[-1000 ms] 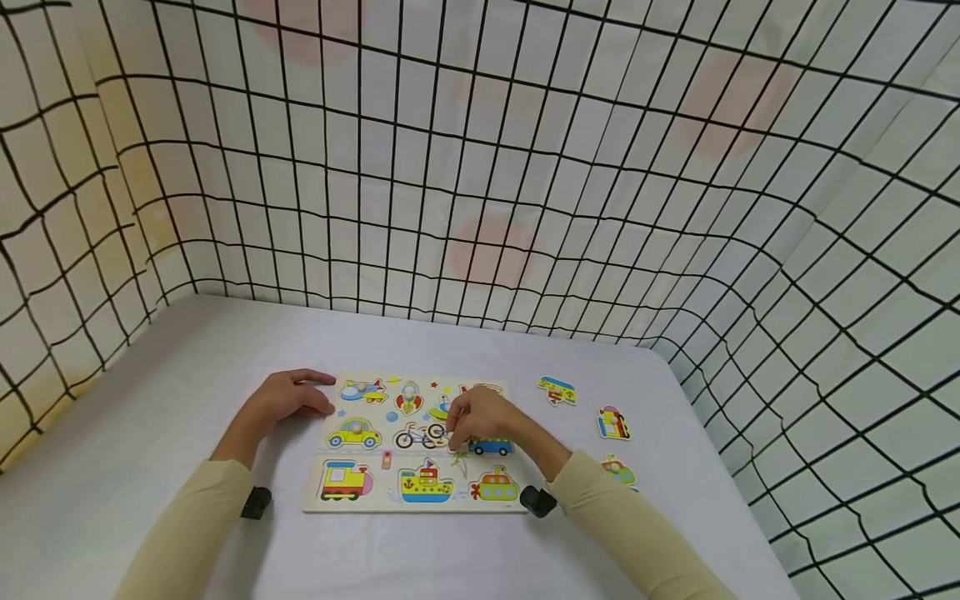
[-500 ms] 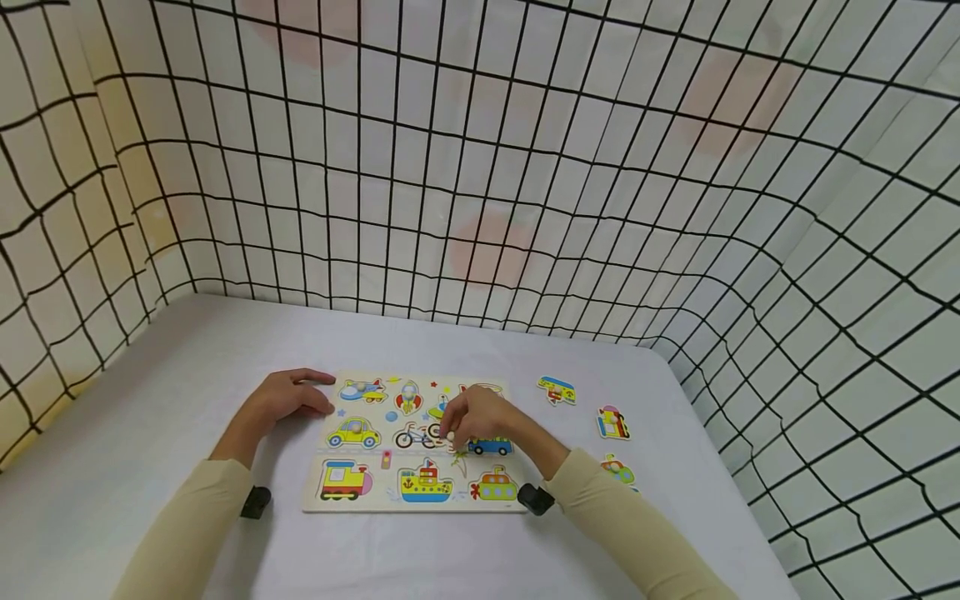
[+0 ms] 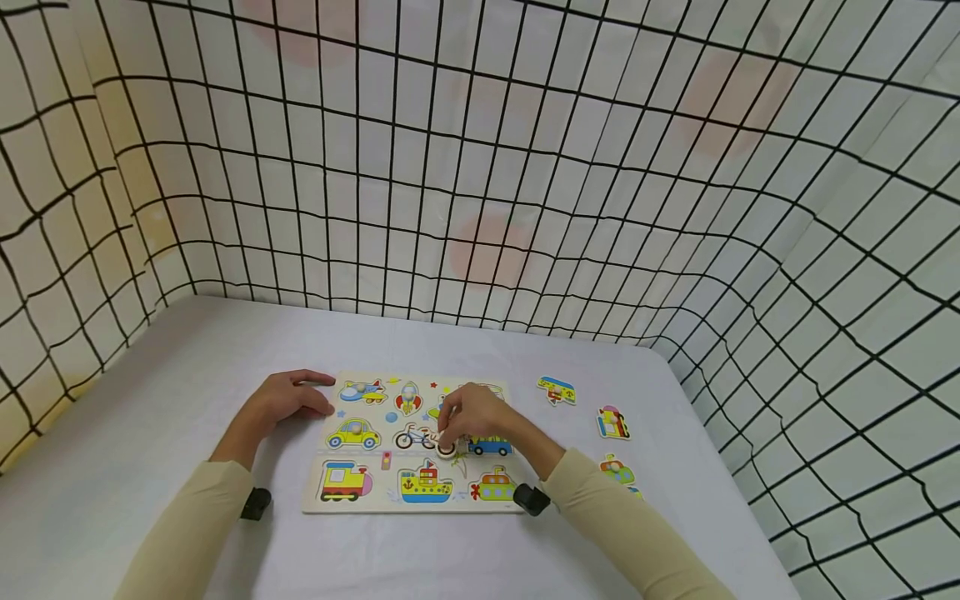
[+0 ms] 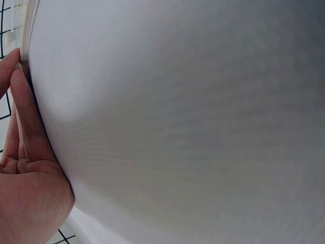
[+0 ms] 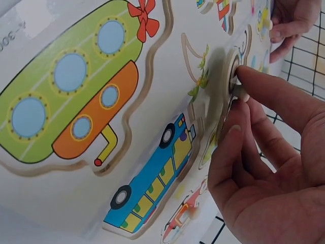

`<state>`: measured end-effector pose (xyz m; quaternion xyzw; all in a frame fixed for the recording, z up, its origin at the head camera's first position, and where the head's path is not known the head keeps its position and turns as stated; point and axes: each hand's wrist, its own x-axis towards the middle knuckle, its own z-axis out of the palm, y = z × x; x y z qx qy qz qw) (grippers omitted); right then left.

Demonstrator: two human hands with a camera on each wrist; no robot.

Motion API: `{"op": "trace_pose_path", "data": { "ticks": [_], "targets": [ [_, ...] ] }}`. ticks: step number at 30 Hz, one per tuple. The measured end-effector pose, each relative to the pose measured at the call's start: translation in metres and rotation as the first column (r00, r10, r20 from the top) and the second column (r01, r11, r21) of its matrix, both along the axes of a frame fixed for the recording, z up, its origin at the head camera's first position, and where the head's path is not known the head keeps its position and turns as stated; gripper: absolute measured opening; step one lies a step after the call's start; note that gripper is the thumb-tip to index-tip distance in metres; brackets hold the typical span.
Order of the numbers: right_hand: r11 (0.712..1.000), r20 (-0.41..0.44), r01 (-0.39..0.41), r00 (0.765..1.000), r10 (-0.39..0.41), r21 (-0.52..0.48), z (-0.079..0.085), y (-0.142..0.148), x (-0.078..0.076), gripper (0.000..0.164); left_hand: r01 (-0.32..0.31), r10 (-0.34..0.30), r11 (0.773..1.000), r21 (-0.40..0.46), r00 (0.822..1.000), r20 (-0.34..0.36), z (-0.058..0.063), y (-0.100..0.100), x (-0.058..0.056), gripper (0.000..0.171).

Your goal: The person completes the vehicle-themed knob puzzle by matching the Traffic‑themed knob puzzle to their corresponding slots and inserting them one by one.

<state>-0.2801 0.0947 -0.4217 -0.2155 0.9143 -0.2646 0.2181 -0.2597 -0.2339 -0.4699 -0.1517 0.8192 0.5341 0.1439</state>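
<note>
My right hand [image 3: 480, 412] pinches the knob [image 5: 240, 93] of a bicycle puzzle piece [image 3: 446, 451] between thumb and fingertips, over the middle row of the puzzle board [image 3: 384, 492]. One wheel of the piece shows below the fingers; the right wrist view has it nearly edge-on, tilted against the board. Beside it lies the bicycle picture [image 3: 409, 437] of the board, partly covered. My left hand [image 3: 288, 395] lies at the board's left edge with relaxed fingers, its fingertips touching that edge in the left wrist view.
Right of the board lie loose pieces: a yellow and blue one [image 3: 557, 389], a train [image 3: 613, 423] and a green one [image 3: 617, 470], with another partly hidden by the right sleeve. Black netting [image 3: 435, 225] stands around the white table [image 3: 360, 558].
My right hand has shifted slightly left and tilted the bicycle piece, so a wheel now shows under the fingers. The left hand and the board have stayed put.
</note>
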Motion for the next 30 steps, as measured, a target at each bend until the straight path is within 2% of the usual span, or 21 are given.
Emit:
{"op": "trace_pose_path", "data": {
  "ticks": [13, 21, 30],
  "targets": [
    [1.0, 0.002, -0.004, 1.0, 0.004, 0.027, -0.0028, 0.0011, 0.0028, 0.018, 0.002, -0.002, 1.0, 0.002, 1.0, -0.001, 0.0048, 0.0012, 0.002, 0.066],
    [0.998, 0.068, -0.051, 0.996, 0.054, -0.042, -0.0007, 0.0027, 0.0029, 0.016, 0.009, -0.009, 1.0, -0.013, 1.0, -0.01, 0.004, 0.0009, 0.0024, 0.065],
    [0.999, 0.01, -0.037, 0.999, 0.037, -0.02, -0.0018, -0.0032, 0.0009, 0.01, 0.006, -0.006, 1.0, -0.002, 1.0, -0.009, 0.0045, 0.0013, 0.0029, 0.064]
  ]
}}
